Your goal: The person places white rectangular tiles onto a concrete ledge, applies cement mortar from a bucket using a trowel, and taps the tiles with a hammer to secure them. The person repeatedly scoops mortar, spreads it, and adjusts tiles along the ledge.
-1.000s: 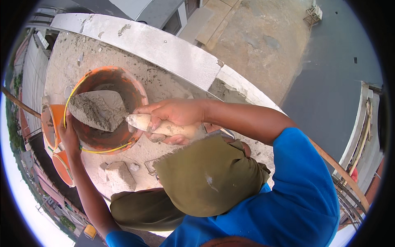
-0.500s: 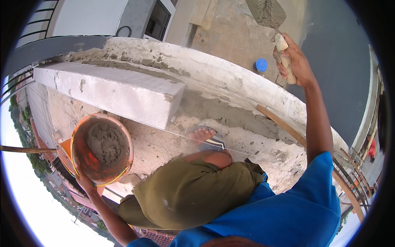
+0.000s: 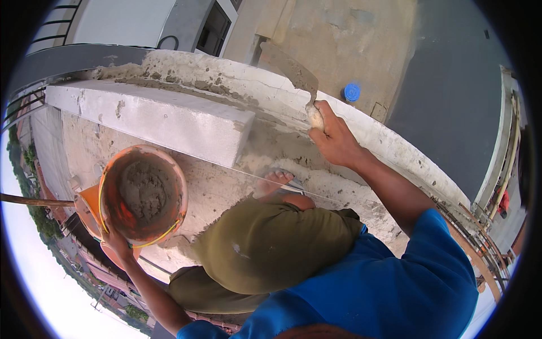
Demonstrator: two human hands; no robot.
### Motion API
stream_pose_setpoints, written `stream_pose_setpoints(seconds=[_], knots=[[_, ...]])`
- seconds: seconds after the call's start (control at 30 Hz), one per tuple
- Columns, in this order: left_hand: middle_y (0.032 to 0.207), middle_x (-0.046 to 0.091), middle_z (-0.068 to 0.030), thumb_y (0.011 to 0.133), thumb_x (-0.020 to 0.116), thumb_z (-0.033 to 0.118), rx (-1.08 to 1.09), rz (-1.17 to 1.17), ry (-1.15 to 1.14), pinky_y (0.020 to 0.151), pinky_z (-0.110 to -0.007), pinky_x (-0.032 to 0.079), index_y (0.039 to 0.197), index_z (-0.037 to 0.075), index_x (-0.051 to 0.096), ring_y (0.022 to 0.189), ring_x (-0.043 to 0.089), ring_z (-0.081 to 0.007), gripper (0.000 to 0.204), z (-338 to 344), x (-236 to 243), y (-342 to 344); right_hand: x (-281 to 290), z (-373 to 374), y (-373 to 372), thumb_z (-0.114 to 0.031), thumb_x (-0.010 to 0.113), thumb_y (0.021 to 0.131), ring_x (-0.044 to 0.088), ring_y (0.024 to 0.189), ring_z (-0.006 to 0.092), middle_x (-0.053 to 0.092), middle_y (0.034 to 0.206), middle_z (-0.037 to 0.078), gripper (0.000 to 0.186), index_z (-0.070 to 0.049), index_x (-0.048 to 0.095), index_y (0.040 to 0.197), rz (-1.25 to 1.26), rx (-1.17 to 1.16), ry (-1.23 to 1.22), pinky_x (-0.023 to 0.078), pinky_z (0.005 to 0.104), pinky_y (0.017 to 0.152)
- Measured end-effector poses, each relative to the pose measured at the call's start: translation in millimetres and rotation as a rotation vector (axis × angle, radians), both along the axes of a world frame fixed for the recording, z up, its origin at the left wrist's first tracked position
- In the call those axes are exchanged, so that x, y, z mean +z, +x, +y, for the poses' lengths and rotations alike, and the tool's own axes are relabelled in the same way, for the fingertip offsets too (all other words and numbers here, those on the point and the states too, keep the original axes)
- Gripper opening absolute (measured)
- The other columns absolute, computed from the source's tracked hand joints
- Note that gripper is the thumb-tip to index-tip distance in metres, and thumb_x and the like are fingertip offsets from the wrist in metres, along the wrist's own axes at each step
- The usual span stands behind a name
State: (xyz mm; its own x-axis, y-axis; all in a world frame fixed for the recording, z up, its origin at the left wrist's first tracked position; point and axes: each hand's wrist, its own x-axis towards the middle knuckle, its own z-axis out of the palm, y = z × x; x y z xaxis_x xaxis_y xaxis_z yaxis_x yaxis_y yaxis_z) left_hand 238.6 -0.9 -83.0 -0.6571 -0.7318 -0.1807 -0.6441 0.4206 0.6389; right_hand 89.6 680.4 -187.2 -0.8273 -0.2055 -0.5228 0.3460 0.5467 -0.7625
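A stiff steel trowel [image 3: 293, 70], light and best gripped by its pale handle, is held closed-fisted in the right hand [image 3: 333, 138] at one o'clock, while the heavy, mortar-filled orange bucket [image 3: 144, 192] is clasped at its rim by the left hand [image 3: 116, 243] at eight o'clock.

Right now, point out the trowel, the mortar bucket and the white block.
trowel [image 3: 294, 72]: head view, on the flat grey blade above the right hand.
mortar bucket [image 3: 179, 195]: head view, on the orange rim at its right side.
white block [image 3: 164, 121]: head view, on its pale front face.
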Motion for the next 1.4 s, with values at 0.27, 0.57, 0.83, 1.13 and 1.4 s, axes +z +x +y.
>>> stream_pose_setpoints(seconds=[0.27,0.57,0.83,1.13,1.4], knots=[[0.123,0.076,-0.0118,0.114,0.059,0.044,-0.183,0.002,-0.010,0.096,-0.034,0.054,0.137,-0.007,0.069,0.110,0.070,-0.0185,0.057,20,10,-29,142,-83,-35,-0.016,0.060,0.099,0.072,0.088,0.0437,0.071,0.100,0.027,0.049,0.002,0.048,0.143,0.363,0.317,-0.133,0.053,0.0505,0.085],[0.074,0.067,-0.0118,0.108,0.063,0.056,-0.488,-0.029,-0.110,0.071,-0.039,0.052,0.112,-0.006,0.076,0.072,0.063,-0.0200,0.064,31,21,-32,72,-364,19,-0.006,0.059,0.096,0.074,0.096,0.0439,0.071,0.108,0.034,0.047,0.008,0.050,0.140,0.509,1.078,0.324,0.058,0.0532,0.089],[0.079,0.072,-0.0193,0.108,0.062,0.055,-0.602,0.084,-0.093,0.076,-0.044,0.055,0.110,-0.002,0.077,0.075,0.071,-0.0298,0.060,31,10,-3,43,-402,65,-0.011,0.057,0.101,0.073,0.106,0.0482,0.068,0.119,0.033,0.042,0.006,0.046,0.138,0.613,1.302,0.495,0.059,0.0527,0.092],[0.084,0.074,-0.0237,0.104,0.063,0.057,-0.649,0.228,-0.131,0.081,-0.048,0.057,0.110,-0.002,0.078,0.083,0.074,-0.0404,0.061,41,-10,-5,17,-381,124,0.000,0.047,0.094,0.073,0.106,0.0475,0.072,0.111,0.034,0.071,0.003,0.029,0.163,0.257,1.399,0.606,0.058,0.0558,0.092],[0.082,0.074,-0.0225,0.104,0.063,0.055,-0.583,0.266,-0.133,0.081,-0.049,0.057,0.107,-0.001,0.079,0.081,0.073,-0.0420,0.058,52,-7,-6,-28,-367,136,-0.016,0.055,0.099,0.073,0.096,0.0478,0.069,0.117,0.036,0.079,0.002,0.019,0.166,0.232,1.217,0.416,0.058,0.0569,0.087]])
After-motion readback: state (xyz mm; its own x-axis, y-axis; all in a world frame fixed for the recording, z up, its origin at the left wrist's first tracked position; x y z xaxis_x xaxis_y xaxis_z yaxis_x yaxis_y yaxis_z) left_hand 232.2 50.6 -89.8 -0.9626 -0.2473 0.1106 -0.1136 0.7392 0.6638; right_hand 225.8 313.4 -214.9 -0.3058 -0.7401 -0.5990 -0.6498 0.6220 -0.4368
